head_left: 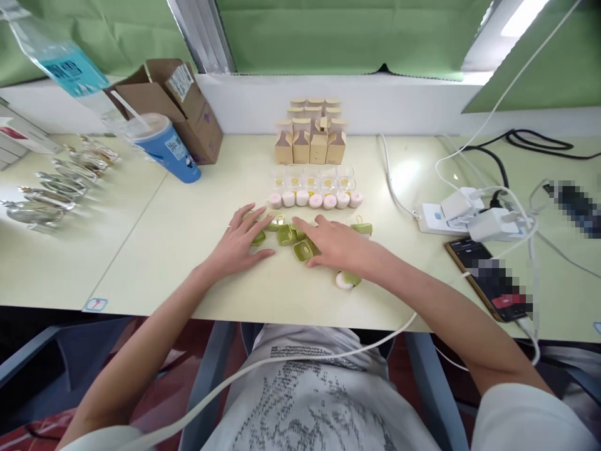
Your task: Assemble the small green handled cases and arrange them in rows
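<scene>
Our left hand (239,241) lies flat on the pale yellow table (154,250), palm down, fingers spread wide. It grips nothing. Its fingertips touch the small green plastic shells (286,235), which lie in a loose heap. Our right hand (335,243) is flat and spread too. It rests on top of the same heap, with nothing pinched in it. The heap sits between our two hands, near the front of the table. One green and pink piece (346,280) lies alone just beside our right wrist.

We think light fingers work best here. The shells look tiny and smooth, so a hard push could make them slide or flip over. Touching one at a time seems safer.

Behind the heap is a row of pink round buttons (315,200), then clear little cups with yellow dots (312,181), then tan cardboard boxes (310,147). A blue paper cup (171,150) stands well to the left, and a white power strip (439,219) lies to the right.
</scene>
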Motion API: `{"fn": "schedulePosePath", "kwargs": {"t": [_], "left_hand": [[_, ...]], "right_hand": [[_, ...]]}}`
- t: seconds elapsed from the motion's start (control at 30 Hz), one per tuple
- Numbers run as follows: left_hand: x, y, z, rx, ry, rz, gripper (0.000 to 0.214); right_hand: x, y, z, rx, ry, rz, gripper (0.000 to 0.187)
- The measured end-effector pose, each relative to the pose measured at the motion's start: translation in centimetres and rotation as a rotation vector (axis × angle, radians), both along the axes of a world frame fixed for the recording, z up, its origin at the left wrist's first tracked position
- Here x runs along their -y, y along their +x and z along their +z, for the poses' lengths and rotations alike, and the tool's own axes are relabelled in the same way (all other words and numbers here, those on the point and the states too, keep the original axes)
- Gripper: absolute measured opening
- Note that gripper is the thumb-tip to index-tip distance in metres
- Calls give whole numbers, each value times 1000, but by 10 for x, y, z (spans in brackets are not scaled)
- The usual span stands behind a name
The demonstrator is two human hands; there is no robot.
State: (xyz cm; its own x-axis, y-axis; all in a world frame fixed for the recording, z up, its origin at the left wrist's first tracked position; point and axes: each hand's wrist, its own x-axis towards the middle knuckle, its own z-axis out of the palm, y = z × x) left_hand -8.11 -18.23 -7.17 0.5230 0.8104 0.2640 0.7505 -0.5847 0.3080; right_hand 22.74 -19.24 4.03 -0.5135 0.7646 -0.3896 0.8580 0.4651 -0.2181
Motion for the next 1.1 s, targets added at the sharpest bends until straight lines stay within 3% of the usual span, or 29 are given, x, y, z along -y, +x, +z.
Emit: {"fn": "schedulePosePath", "kwargs": {"t": [0.1,0.27,0.37,0.47,0.53,0.67,0.77,0.9,1.1], "left_hand": [[8,8,8,-35,-56,81,68],[21,6,29,-25,-138,177,69],[28,2,31,-48,-85,235,51],[38,2,32,12,21,221,35],[48,3,34,85,61,217,32],[68,6,39,144,101,262,30],[78,4,43,52,81,256,30],[85,2,49,-138,-76,248,35],[90,8,62,-255,-252,353,34]], "right_hand": [[-3,-7,-5,9,41,36,102],[-8,-7,-18,-12,83,23,98],[-10,-1,-22,-25,94,16,83],[-10,10,-18,-48,135,-17,58],[-6,18,-11,-107,243,-52,45],[10,24,4,-403,397,-37,50],[22,6,7,-453,292,115,51],[24,-35,-2,-228,229,314,43],[14,-68,-20,-74,252,325,30]]}}
